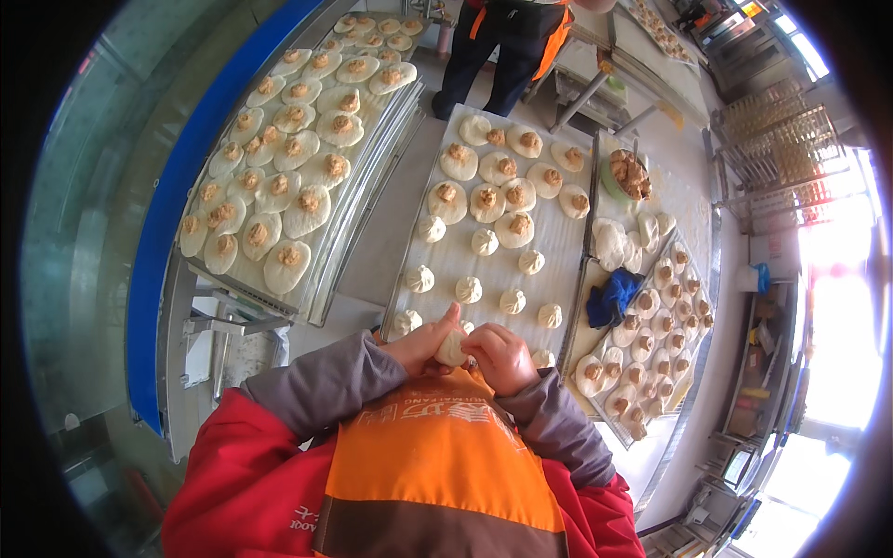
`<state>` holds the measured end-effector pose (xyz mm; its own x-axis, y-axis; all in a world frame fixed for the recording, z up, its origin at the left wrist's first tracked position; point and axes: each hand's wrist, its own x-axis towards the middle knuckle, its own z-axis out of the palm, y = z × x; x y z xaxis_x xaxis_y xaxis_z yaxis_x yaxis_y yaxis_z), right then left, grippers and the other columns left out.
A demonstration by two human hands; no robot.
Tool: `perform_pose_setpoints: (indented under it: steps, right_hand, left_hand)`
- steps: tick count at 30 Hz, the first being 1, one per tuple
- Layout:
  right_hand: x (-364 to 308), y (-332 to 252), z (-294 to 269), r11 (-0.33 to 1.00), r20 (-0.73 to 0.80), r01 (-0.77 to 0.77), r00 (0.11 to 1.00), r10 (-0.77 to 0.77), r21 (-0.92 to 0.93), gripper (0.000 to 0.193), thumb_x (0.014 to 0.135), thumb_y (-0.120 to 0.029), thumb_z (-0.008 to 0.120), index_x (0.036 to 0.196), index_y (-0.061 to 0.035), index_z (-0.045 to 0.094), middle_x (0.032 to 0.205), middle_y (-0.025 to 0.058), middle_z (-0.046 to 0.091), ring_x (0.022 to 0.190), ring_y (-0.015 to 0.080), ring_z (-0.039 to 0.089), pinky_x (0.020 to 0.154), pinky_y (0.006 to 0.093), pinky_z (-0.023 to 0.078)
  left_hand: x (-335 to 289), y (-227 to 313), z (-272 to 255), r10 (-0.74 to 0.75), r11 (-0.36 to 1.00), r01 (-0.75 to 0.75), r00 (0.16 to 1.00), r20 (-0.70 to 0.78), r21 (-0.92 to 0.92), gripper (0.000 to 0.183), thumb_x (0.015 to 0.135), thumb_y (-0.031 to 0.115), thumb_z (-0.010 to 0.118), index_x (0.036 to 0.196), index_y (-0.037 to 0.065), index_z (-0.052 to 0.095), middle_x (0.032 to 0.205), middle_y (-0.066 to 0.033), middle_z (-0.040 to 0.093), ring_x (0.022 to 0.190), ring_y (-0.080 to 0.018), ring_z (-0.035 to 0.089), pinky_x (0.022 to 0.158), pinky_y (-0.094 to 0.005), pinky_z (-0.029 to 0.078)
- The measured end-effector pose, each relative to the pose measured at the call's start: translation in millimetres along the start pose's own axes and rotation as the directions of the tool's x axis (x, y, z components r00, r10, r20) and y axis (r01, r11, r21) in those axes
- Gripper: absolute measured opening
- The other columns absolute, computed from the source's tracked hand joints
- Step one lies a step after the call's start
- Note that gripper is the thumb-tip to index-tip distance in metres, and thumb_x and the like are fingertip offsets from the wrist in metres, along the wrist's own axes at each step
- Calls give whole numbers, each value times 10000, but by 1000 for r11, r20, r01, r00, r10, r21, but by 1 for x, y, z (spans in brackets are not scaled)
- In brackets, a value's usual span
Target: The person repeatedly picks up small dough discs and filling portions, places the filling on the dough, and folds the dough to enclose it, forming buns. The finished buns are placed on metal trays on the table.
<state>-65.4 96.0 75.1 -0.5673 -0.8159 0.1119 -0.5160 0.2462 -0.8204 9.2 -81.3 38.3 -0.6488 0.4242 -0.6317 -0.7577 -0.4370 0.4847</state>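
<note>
Close to my apron, a pale dough bun (452,349) is held between my two hands. My left hand (419,346) cups it from the left, thumb pointing up. The fingers of my right hand (502,357) are pinched together at the bun's right edge. Beyond them lies a tray (372,279) no wider than the table's middle, holding several pleated buns (469,289) in its nearer rows. Farther up the same tray, flat dough rounds (446,201) each carry a lump of brown filling.
At left, stacked trays (321,232) hold many filled rounds beside a blue-edged counter (200,167). To the right are a green bowl of filling (629,177), a blue cloth (613,298) and another tray of rounds (662,325). A person (502,56) stands at the far end.
</note>
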Motion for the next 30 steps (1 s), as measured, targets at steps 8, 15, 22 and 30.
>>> perform_pose_setpoints:
  steps: [8, 15, 22, 30]
  right_hand:
    - [1, 3, -3, 995, 97, -39, 995, 30, 91, 218, 809, 6, 716, 997, -32, 610, 900, 111, 613, 803, 269, 660, 704, 380, 541]
    - [15, -16, 7, 969, -74, -216, 971, 226, 122, 285, 790, -30, 778, 1028, -18, 620, 890, 82, 619, 792, 208, 634, 712, 329, 524]
    - [20, -18, 27, 973, -200, -209, 954, 225, 97, 233, 776, -49, 793, 956, -17, 648, 885, 89, 644, 709, 216, 647, 642, 329, 527]
    - [16, -17, 18, 970, -80, -228, 969, 235, 89, 160, 797, -20, 746, 929, -17, 656, 852, 107, 645, 728, 278, 660, 672, 352, 541]
  left_hand:
    - [1, -5, -5, 18, 1000, -19, 998, 58, 10, 713, 973, 744, 254, 947, 121, 599, 705, -15, 563, 491, -106, 484, 424, -237, 320]
    - [6, -15, -4, 457, 888, -455, 855, -244, 68, 540, 1068, 550, 287, 1052, 86, 565, 742, -14, 571, 535, -82, 507, 456, -238, 393]
    - [0, -14, -18, 552, 833, -537, 818, -163, 131, 471, 1086, 490, 305, 1076, 92, 557, 734, -11, 565, 523, -70, 493, 450, -209, 384]
    - [-2, 6, -28, 112, 989, -101, 989, 95, -109, 615, 1030, 645, 257, 1029, 112, 563, 712, -28, 546, 527, -118, 497, 467, -252, 385]
